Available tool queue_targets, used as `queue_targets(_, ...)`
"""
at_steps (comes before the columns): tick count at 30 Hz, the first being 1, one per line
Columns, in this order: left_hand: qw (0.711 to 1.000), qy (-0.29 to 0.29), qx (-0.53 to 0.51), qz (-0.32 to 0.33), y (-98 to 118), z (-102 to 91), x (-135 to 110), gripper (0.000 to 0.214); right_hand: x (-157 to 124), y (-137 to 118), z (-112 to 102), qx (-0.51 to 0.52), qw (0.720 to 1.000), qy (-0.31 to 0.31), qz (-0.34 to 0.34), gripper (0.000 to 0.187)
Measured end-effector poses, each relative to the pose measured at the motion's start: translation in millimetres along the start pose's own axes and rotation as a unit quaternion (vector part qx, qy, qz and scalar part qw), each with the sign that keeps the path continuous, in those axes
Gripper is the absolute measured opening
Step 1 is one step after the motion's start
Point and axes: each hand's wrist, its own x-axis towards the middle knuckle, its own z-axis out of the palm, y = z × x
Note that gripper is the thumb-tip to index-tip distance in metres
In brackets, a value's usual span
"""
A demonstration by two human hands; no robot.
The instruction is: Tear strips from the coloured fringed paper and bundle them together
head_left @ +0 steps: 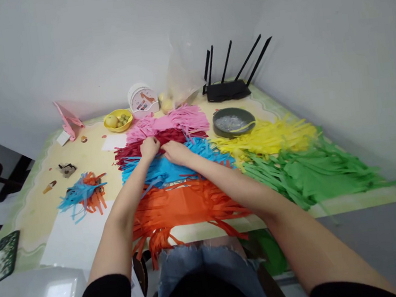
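Both hands reach across the table to a sheet of dark red fringed paper (132, 149). My left hand (150, 147) is closed over its near edge, fingers curled downward. Just to the right, my right hand (176, 152) pinches at the same paper, its fingertips partly hidden. Below the hands lies blue fringed paper (174, 170), and nearer my body orange fringed paper (183, 205), whose strips hang over the table edge. Pink fringed paper (168, 122) lies behind the dark red one.
Yellow (275, 135) and green fringed paper (325, 172) cover the right side. A dark bowl (219, 129), a black router (229, 91), and a yellow fruit bowl (124, 127) stand behind. On the left are a blue-orange strip pile (83, 192) and a phone (5, 256).
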Motion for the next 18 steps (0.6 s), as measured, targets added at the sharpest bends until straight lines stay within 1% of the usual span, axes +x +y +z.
queue_targets(2,0.998,0.061,-0.008,0.003,2.1,-2.4,-4.2,0.024,6.9,-11.2,16.5,0.006,1.000,-0.022,0.006,0.032)
queue_targets(4,0.993,0.114,-0.019,0.006,0.0,-7.6,-6.1,0.024,16.5,-16.9,29.6,0.016,0.999,-0.025,0.032,0.038)
queue_targets(7,0.982,0.181,-0.051,-0.016,-11.7,-20.8,-1.9,0.021,31.3,-16.5,39.4,0.042,0.995,-0.015,0.089,0.040)
queue_targets(10,0.964,0.237,-0.102,-0.068,-29.9,-37.8,9.7,0.019,43.1,-10.9,41.1,0.087,0.985,0.001,0.147,0.041)
queue_targets(13,0.940,0.278,-0.155,-0.119,-49.3,-55.0,22.1,0.013,51.4,-4.4,39.1,0.158,0.969,0.014,0.189,0.042)
queue_targets(16,0.915,0.311,-0.202,-0.159,-68.7,-73.2,29.9,0.008,56.3,2.7,34.7,0.251,0.943,0.028,0.216,0.041)
queue_targets(18,0.898,0.330,-0.230,-0.179,-81.5,-89.8,31.5,0.015,57.2,8.0,30.3,0.323,0.918,0.044,0.226,0.041)
